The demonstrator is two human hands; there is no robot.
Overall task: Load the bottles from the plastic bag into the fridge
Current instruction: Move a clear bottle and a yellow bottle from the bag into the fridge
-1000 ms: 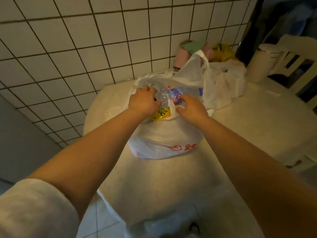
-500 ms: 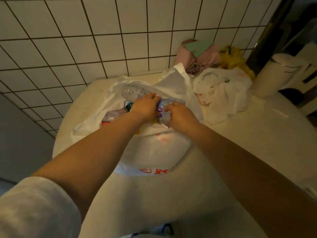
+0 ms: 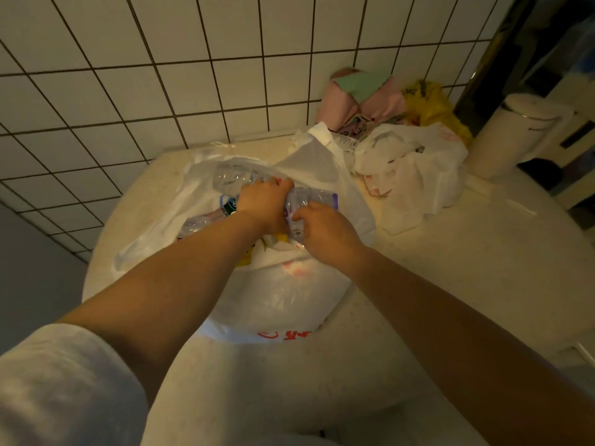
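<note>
A person in a pale long sleeve [image 3: 61,381] pushed up the left arm leans over a cream round worktop [image 3: 450,284], both bare forearms reaching forward into a white plastic bag [image 3: 273,304] that sits near the worktop's front-left edge, red print showing low on its near side. The bag's mouth gapes open toward the tiled wall [image 3: 193,59]. At that opening, the left hand [image 3: 262,204] is curled down over a clear bottle [image 3: 235,180] lying on its side in the bag, its fingers wrapped around the bottle's near end. Just beside it, touching or nearly so, the right hand [image 3: 322,230] grasps a second clear bottle with a purple cap [image 3: 314,199], fingers bent round its crinkled body. More bottles lie lower in the bag to the left: one with a dark green label [image 3: 229,205] and another clear one [image 3: 196,224] angled toward the bag's left wall. Something yellow [image 3: 246,259] shows under the left wrist; what it is cannot be told. Farther back and to the right, a second, crumpled white bag [image 3: 415,178] slumps on the worktop. Behind it, against the wall, rest a pink bundle with a green patch [image 3: 360,101] and a yellow bag [image 3: 431,107]. At far right stands a white lidded canister [image 3: 505,136].
</note>
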